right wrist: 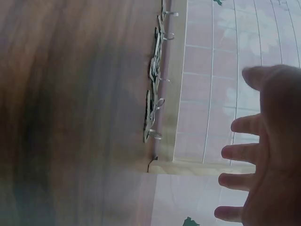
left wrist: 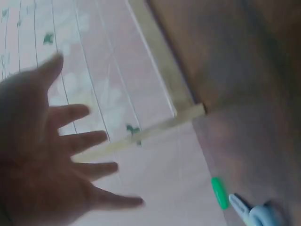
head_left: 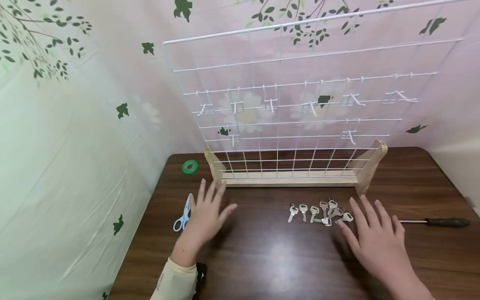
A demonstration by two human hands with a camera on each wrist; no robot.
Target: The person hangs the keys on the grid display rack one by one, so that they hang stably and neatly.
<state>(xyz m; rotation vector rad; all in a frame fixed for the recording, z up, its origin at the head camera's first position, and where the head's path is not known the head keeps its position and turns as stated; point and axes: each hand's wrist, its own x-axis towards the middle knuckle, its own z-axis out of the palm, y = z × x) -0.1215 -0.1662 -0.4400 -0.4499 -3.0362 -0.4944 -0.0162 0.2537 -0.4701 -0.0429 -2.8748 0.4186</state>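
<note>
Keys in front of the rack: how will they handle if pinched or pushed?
The keys look like flat metal, lying flush on the table, so likely stiff but hard to pinch. Each seems to carry a small ring, an easier hold. Loosely clustered, they would probably slide and scatter if pushed.

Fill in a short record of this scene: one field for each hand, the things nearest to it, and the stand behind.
left hand: open, fingers spread, above the dark wooden table
near left hand: blue-handled scissors; green tape roll
right hand: open, fingers spread, holds nothing
near right hand: cluster of silver metal keys; black-handled screwdriver
behind: white wire grid with hooks in a pale wooden base
</note>
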